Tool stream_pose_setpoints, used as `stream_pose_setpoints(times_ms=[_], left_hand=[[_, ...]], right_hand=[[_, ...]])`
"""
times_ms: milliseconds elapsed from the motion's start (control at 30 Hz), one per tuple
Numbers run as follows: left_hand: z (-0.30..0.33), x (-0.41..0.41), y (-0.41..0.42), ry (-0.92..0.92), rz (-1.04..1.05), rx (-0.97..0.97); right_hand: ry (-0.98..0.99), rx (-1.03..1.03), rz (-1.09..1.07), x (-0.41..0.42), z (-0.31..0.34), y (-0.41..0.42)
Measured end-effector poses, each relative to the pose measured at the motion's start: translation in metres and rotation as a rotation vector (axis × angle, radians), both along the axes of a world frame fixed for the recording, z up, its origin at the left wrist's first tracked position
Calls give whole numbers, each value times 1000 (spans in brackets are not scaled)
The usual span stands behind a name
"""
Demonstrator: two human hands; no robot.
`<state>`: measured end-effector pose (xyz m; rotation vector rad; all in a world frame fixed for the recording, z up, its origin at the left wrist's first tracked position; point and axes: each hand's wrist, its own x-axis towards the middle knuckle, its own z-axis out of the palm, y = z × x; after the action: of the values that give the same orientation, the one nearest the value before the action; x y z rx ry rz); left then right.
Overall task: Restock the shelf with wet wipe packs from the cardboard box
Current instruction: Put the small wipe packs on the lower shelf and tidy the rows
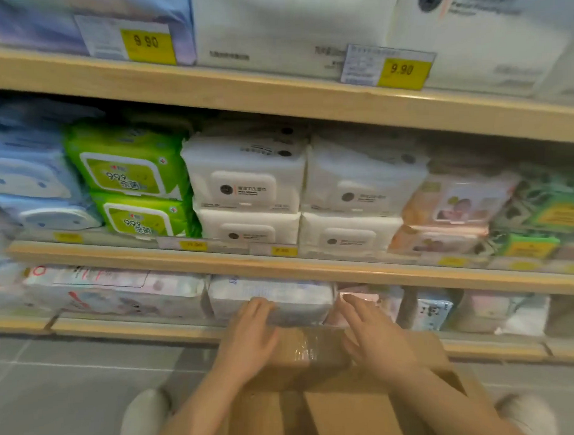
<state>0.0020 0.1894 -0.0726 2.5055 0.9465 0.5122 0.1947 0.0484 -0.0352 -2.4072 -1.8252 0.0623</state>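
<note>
Wet wipe pack: the pale pack [272, 299] lies on the lowest shelf [136, 330], directly in front of your fingertips, with its front edge at the shelf lip. It is blurred, so I cannot read the print on it.

Left hand: your left hand [250, 335] lies on the front left corner of this pack. The fingers are nearly straight and close together, and they press on the wrapper; they do not curl around it.

Right hand: your right hand [371, 331] is just beside the right end of the pack. Its fingers are straight and a little spread, and the tips touch a pinkish pack [363, 296] next to it. I cannot tell if this hand also touches the pale pack.

Cardboard box: the box [318, 395] stands under your wrists, between you and the shelf, with clear tape on its top flap. What is inside does not show.

Step in hand: I judge that you are seating one pack in its place in the row, so the placing is almost finished.

Next move: probably push the pack back with flat fingers until it is level with its neighbours, then bring both hands down to the box for another pack.

Care: the wrapper looks soft, so a push near the middle should keep the pack straight.

Around: the shelf above your fingers holds white packs [245, 186] and green packs [128, 170], in stacks of two.
</note>
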Motion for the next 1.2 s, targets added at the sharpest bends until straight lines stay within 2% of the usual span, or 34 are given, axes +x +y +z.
stream_pose_setpoints(times_ms=[100,200,333,400,533,833,967,1100,1200], left_hand=[[-10,40,-26,40,-56,-48],[-22,75,-41,82,-104,-61],[-59,101,-56,334,-261,-55],[-81,99,-64,415,-250,-81],[-99,86,-79,409,-187,-19],[-89,76,-96,451,-290,-34],[-71,91,-86,408,-258,-80],[-59,125,-75,218,-189,-139],[-66,153,-77,162,-188,-230]], right_hand=[[102,-33,-141,29,-18,-24],[76,-33,-217,53,-26,-35],[150,-186,-226,80,-63,-46],[234,-279,-227,81,-86,-58],[250,-242,-228,74,-106,-81],[312,-282,-234,59,-96,-104],[405,-72,-200,71,-82,-68],[630,186,-357,91,-86,-16],[617,204,-375,110,-101,8]])
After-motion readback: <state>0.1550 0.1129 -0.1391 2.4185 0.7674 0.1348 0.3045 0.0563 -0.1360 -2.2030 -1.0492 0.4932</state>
